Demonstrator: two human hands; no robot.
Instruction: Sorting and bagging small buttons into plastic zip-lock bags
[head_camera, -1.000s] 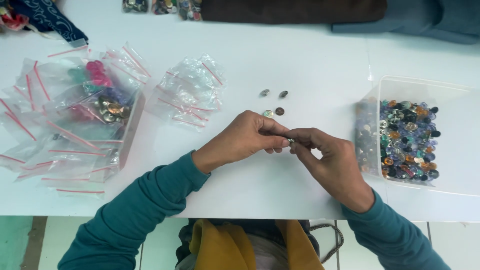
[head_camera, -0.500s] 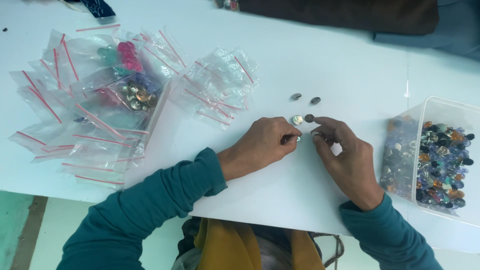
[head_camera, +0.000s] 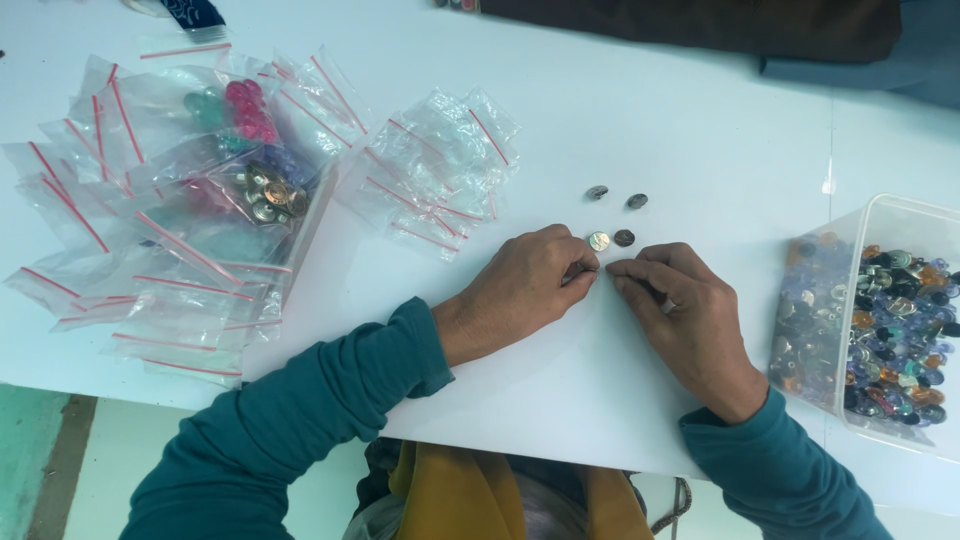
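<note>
My left hand (head_camera: 525, 285) and my right hand (head_camera: 680, 310) rest on the white table (head_camera: 650, 120), fingertips meeting near the middle. Both hands have curled fingers pinching something small between them; the item itself is hidden. Just beyond the fingertips lie several small round metal buttons: a silver one (head_camera: 598, 241), a dark one (head_camera: 624, 238), and two more, one (head_camera: 597, 192) and another (head_camera: 637, 201), farther away. Both arms wear teal sleeves.
A clear plastic tub (head_camera: 880, 320) full of mixed coloured buttons stands at the right. A small pile of empty zip bags with red strips (head_camera: 435, 170) lies left of centre. A larger heap of bags (head_camera: 170, 210), some holding pink and metal buttons, fills the left. Dark cloth (head_camera: 700, 20) lies along the far edge.
The view has shifted, so the hands sit lower and more central. The hands have moved a little toward me from the loose buttons, still pinched together.
</note>
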